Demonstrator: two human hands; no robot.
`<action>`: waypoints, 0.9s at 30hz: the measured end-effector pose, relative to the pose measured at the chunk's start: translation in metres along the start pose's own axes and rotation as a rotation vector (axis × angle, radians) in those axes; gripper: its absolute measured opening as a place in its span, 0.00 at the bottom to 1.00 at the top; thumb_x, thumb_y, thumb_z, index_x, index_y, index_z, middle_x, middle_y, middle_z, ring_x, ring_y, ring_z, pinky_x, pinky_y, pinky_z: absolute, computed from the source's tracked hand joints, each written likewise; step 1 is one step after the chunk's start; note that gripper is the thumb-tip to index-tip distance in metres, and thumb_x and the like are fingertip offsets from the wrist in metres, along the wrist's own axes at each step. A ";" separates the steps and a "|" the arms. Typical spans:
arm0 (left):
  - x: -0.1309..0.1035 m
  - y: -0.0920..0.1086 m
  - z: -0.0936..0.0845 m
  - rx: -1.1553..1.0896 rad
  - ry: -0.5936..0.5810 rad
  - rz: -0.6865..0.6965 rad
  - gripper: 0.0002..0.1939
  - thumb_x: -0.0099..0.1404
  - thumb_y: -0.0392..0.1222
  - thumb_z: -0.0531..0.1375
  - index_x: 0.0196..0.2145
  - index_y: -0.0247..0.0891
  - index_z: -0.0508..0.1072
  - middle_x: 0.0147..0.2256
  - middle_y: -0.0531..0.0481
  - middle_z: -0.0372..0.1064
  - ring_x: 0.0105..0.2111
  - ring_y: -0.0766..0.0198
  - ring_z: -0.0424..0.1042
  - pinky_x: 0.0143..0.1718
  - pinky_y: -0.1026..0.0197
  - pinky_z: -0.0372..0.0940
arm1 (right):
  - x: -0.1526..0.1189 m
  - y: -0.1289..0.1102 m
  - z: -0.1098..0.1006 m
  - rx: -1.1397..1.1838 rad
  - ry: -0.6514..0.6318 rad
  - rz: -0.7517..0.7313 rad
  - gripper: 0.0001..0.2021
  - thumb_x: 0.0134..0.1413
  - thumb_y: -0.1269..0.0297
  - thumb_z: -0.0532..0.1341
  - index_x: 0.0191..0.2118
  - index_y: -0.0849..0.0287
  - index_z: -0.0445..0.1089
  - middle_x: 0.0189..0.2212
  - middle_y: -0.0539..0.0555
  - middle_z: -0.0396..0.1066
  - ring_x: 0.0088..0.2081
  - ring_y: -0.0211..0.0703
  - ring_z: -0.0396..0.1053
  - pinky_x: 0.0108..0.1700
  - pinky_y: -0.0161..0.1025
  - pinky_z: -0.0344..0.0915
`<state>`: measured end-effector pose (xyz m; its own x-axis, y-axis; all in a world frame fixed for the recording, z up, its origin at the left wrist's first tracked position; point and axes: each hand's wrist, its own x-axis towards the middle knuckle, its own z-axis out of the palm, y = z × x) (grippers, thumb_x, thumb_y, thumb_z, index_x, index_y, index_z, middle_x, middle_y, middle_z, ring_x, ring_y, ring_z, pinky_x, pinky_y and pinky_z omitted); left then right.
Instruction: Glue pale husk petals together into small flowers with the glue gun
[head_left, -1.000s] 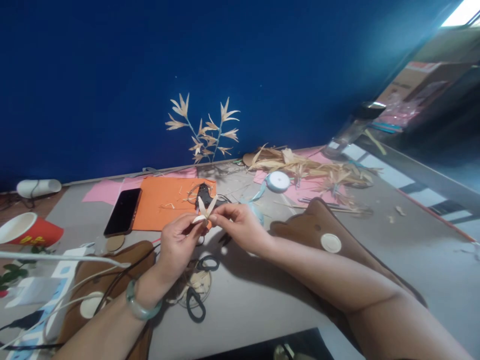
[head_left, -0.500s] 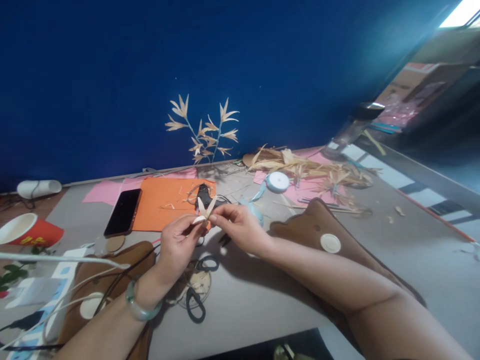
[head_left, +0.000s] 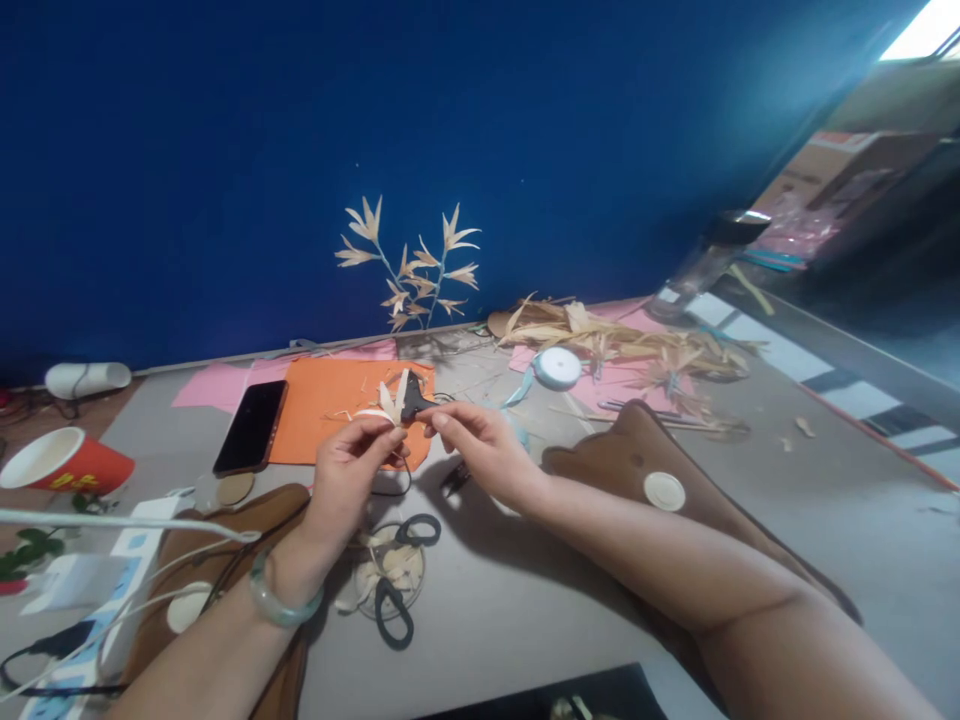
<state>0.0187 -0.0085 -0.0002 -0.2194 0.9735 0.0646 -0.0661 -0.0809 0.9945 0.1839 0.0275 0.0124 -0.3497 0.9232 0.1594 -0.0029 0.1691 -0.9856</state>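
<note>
Between the thumb and fingers of my left hand (head_left: 346,475) is a small flower of pale dried husk petals (head_left: 390,402), its petals pointing up. My right hand (head_left: 484,452) is just to the right of it, thumb and index finger pinched together; whatever they hold is too small to make out. Behind the fingertips a black glue gun (head_left: 416,394) lies on the orange sheet (head_left: 315,400). Below the hands, black-handled scissors (head_left: 394,610) rest over a round dish (head_left: 409,570) of husk pieces.
A branch of husk flowers (head_left: 431,265) stands against the blue wall. Dried husks (head_left: 622,340) and a ribbon spool (head_left: 558,368) lie at the back right. A phone (head_left: 251,428), a red paper cup (head_left: 71,462), cables and a power strip (head_left: 131,560) are on the left.
My right fingertips have come away from the husk flower, leaving a small gap. The flower has shifted slightly left and tilted in my left hand. The view has moved a little.
</note>
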 end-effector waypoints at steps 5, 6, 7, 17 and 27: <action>0.002 -0.003 -0.004 -0.045 -0.026 -0.018 0.10 0.55 0.45 0.66 0.29 0.34 0.74 0.25 0.51 0.71 0.25 0.68 0.70 0.27 0.66 0.67 | 0.002 0.000 -0.002 -0.075 -0.017 -0.029 0.07 0.53 0.62 0.62 0.31 0.59 0.76 0.30 0.53 0.75 0.33 0.39 0.69 0.38 0.37 0.64; 0.002 -0.003 -0.004 -0.050 -0.034 -0.023 0.10 0.56 0.45 0.66 0.29 0.35 0.74 0.26 0.51 0.71 0.25 0.69 0.70 0.27 0.67 0.67 | 0.002 0.000 -0.002 -0.082 -0.025 -0.036 0.07 0.52 0.63 0.63 0.30 0.59 0.76 0.29 0.53 0.75 0.33 0.39 0.69 0.39 0.38 0.64; 0.002 -0.003 -0.004 -0.055 -0.039 -0.024 0.10 0.56 0.45 0.66 0.29 0.35 0.74 0.25 0.51 0.71 0.25 0.69 0.69 0.27 0.67 0.66 | 0.002 0.000 -0.002 -0.083 -0.033 -0.042 0.06 0.51 0.64 0.63 0.28 0.59 0.76 0.29 0.52 0.75 0.32 0.39 0.68 0.39 0.38 0.64; 0.000 0.010 0.001 -0.020 -0.019 0.008 0.11 0.53 0.44 0.66 0.23 0.35 0.73 0.22 0.53 0.67 0.23 0.70 0.64 0.25 0.67 0.62 | 0.000 0.000 -0.002 0.035 -0.072 0.034 0.08 0.53 0.63 0.59 0.27 0.60 0.69 0.25 0.50 0.69 0.28 0.36 0.63 0.35 0.35 0.61; 0.002 0.009 0.001 -0.033 0.034 -0.029 0.11 0.49 0.45 0.68 0.24 0.35 0.74 0.23 0.54 0.67 0.24 0.69 0.64 0.27 0.66 0.61 | 0.001 -0.002 -0.002 0.013 -0.175 0.041 0.14 0.57 0.62 0.52 0.23 0.59 0.65 0.22 0.50 0.69 0.23 0.35 0.61 0.28 0.34 0.60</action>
<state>0.0183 -0.0071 0.0089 -0.2502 0.9677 0.0325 -0.1051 -0.0605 0.9926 0.1852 0.0283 0.0143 -0.5074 0.8549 0.1079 0.0031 0.1270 -0.9919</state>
